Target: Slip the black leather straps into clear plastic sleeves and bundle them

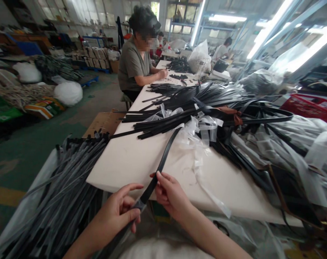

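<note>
A long black strap [165,154] runs from the tabletop down toward me between my hands. My right hand [167,189] pinches it between thumb and fingers near the table's front edge. Lower on the same strap, my left hand [125,207] is closed round it, thumb over it and index finger stretched out; a piece of clear film shows on the strap there. Clear plastic strips [193,133] lie beside the strap's far end. Behind them, bundles of black straps [163,122] spread over the white table [131,158].
Wrapped straps [66,187] fill a container at the lower left. A seated person [133,64] works at the table's left side. Clear plastic sleeves [290,151] and a red bag [309,109] are at the right. White sacks [68,93] stand on the floor.
</note>
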Tool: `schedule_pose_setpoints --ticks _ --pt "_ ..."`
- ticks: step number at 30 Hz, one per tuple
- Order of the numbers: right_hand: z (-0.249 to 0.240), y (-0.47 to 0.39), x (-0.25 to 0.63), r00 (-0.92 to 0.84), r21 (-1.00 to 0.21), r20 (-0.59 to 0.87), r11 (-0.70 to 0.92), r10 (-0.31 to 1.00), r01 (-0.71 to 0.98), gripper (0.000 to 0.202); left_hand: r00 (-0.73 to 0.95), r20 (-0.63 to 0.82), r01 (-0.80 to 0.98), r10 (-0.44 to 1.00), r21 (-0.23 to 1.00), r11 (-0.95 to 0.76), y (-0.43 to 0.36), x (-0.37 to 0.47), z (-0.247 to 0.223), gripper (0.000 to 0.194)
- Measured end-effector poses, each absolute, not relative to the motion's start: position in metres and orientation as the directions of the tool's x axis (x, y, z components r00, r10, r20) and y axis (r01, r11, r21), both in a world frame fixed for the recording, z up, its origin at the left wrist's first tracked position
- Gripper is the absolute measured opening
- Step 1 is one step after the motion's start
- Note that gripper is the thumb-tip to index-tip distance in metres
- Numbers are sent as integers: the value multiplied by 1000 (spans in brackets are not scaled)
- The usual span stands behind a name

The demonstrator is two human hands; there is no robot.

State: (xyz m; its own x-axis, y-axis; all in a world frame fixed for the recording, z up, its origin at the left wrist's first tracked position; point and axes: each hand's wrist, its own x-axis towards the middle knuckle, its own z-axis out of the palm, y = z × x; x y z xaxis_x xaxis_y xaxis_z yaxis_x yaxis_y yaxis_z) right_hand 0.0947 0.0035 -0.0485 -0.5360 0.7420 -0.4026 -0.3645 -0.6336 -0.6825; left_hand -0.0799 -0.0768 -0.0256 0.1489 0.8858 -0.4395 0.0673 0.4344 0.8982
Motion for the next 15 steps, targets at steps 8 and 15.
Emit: schedule_pose_setpoints --ticks 8,15 --pt "-55 -10 58 -713 -948 -156 -307 684 -87 40 -75 -398 55 914 914 402 -87 -93 -21 66" --pt "-52 18 47 -479 -804 -269 -469 836 -367 37 -26 -469 62 883 881 469 -100 -112 -24 70"
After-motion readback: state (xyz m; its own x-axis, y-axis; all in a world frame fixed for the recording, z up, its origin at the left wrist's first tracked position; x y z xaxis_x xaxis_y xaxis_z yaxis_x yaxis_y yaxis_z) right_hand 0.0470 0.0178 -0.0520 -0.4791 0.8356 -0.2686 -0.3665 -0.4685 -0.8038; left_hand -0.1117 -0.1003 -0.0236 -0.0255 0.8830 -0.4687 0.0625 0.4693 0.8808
